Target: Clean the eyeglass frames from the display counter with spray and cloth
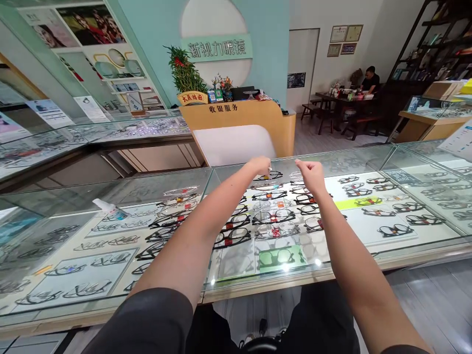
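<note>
Both my arms reach out over a long glass display counter to its far edge. My left hand is closed, its fingertips pinched together just above a black-framed pair of glasses. My right hand is curled shut a little to the right, beside a clear-framed pair. What either hand grips is too small to make out. Under the glass lie several rows of spectacle frames, black, clear and coloured.
A small white spray bottle lies on the glass at the left. Behind the counter stand a white chair back and a wooden reception desk with a plant. A person sits at a table at the back right.
</note>
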{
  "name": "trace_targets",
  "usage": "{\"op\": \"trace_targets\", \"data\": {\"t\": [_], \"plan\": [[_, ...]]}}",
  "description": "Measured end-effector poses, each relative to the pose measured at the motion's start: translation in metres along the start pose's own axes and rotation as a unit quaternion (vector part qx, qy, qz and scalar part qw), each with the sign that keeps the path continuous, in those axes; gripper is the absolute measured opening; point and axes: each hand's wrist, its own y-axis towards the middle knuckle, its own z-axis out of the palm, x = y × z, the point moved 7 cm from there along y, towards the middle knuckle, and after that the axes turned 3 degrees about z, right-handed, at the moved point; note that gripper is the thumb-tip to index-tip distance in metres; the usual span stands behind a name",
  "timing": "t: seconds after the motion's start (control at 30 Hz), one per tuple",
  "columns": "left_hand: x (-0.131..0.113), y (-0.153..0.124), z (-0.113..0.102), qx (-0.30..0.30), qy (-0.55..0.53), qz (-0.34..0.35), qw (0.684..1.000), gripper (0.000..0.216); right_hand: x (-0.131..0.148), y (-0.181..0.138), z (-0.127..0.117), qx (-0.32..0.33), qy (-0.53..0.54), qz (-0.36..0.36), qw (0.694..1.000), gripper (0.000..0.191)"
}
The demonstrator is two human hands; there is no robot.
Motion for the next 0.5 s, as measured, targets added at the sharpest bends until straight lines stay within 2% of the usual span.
{"op": "trace_targets", "data": {"t": [0.13, 0.27, 0.37, 0.5], "plan": [[-0.004, 0.009, 0.01, 0.011, 0.009, -0.002, 1.0, 0.035, -0.009, 0.003, 0.007, 0.03, 0.032, 0.028, 0.999, 0.063], [-0.007, -0.002, 0.001, -0.013, 0.02, -0.013, 1.0, 0.044, -0.013, 0.004, 0.01, 0.037, 0.042, 0.027, 0.998, 0.066], [-0.003, -0.028, -0.018, -0.044, 0.018, -0.027, 0.999, 0.047, -0.011, 0.003, 0.01, 0.035, 0.044, 0.011, 0.998, 0.064], [0.01, -0.094, -0.039, -0.073, 0.004, -0.038, 0.997, 0.049, -0.005, 0.001, 0.014, 0.057, 0.049, -0.017, 0.997, 0.057]]}}
